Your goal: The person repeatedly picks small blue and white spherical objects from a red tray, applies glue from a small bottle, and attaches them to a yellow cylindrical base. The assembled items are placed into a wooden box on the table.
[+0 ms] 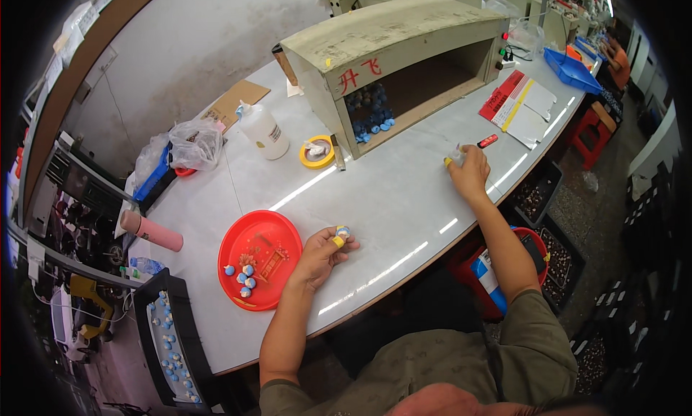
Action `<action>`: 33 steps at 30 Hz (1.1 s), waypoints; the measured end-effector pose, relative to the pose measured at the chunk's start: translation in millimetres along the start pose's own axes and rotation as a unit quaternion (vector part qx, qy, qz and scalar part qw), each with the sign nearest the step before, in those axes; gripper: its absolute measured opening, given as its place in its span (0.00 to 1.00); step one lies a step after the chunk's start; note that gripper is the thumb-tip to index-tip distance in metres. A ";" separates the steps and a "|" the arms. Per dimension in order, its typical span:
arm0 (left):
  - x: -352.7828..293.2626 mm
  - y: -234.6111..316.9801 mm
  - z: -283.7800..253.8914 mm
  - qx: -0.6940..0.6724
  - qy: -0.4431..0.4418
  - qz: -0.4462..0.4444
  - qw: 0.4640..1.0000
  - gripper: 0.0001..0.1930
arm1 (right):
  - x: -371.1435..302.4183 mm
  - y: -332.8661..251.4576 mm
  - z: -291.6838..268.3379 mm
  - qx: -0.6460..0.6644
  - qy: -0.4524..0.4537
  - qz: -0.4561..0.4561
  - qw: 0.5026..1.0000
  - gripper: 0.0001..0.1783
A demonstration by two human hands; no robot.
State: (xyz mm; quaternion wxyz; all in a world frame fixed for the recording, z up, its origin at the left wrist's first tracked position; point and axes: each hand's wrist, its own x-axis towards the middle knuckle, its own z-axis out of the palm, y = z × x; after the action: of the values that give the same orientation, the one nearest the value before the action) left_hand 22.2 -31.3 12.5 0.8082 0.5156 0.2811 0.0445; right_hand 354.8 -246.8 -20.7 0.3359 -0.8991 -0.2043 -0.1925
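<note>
My left hand is just right of a red round plate. Between its thumb and fingers it pinches a small blue-and-white rounded piece; the thumb wears a yellow wrap. Several similar blue-and-white pieces lie in the plate. Farther right, my right hand is closed at the tabletop on a small whitish, see-through thing, partly hidden by the fingers. One fingertip there also has a yellow wrap. Close beyond this hand lies a short red tube-like thing.
Behind the hands stands a beige box-like machine with blue pieces in its opening. A white bottle, yellow tape roll and pink tumbler stand left. A black tray of pieces is lower left; a flattened carton lies right.
</note>
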 end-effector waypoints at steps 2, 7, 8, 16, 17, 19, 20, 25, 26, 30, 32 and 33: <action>-4.5 5.2 6.5 0.017 0.010 -0.008 1.000 0.16 | 2.0 2.9 5.6 0.040 -0.048 0.005 0.998 0.25; -1.8 -2.3 -1.9 0.035 -0.006 0.003 0.999 0.17 | -21.3 -44.5 13.1 0.351 -0.193 -0.014 0.916 0.19; -1.6 -2.9 -2.7 0.038 -0.001 0.002 0.999 0.17 | -30.5 -67.5 6.9 0.349 -0.211 -0.064 0.911 0.20; 0.0 -3.5 -5.8 0.013 -0.025 0.001 1.000 0.18 | -96.5 -141.1 -19.7 0.451 -0.282 -0.195 0.824 0.20; -0.8 -3.4 -6.1 0.007 -0.028 -0.002 1.000 0.18 | -103.1 -140.6 -16.3 0.459 -0.276 -0.208 0.819 0.19; -0.8 -2.2 -6.1 0.002 -0.039 -0.005 0.999 0.18 | -110.8 -137.4 -13.5 0.470 -0.258 -0.234 0.811 0.17; -1.5 -1.8 -6.3 0.003 -0.042 -0.005 0.999 0.18 | -115.2 -137.6 -13.7 0.474 -0.246 -0.237 0.811 0.16; -1.8 -5.1 -6.5 0.030 -0.064 -0.010 0.997 0.18 | -126.9 -134.2 -10.9 0.488 -0.192 -0.280 0.804 0.12; -1.5 -5.6 -8.0 0.032 -0.074 -0.012 0.997 0.18 | -126.7 -134.0 -10.0 0.486 -0.190 -0.293 0.801 0.12; -2.3 -4.6 -8.6 0.043 -0.085 -0.013 0.995 0.18 | -126.5 -135.9 -9.0 0.477 -0.207 -0.316 0.794 0.11; -2.5 -4.5 -8.0 0.043 -0.087 -0.014 0.995 0.18 | -127.4 -137.3 -8.6 0.473 -0.217 -0.315 0.793 0.11; -2.2 -4.6 -7.9 0.044 -0.088 -0.015 0.995 0.18 | -127.3 -137.9 -7.7 0.473 -0.217 -0.316 0.793 0.11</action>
State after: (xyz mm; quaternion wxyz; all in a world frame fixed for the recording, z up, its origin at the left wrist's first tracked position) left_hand 15.4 -27.8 7.0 0.8071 0.5482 0.2179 -0.0257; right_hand 177.4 -187.1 -4.4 0.5861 -0.5318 -0.6104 0.0326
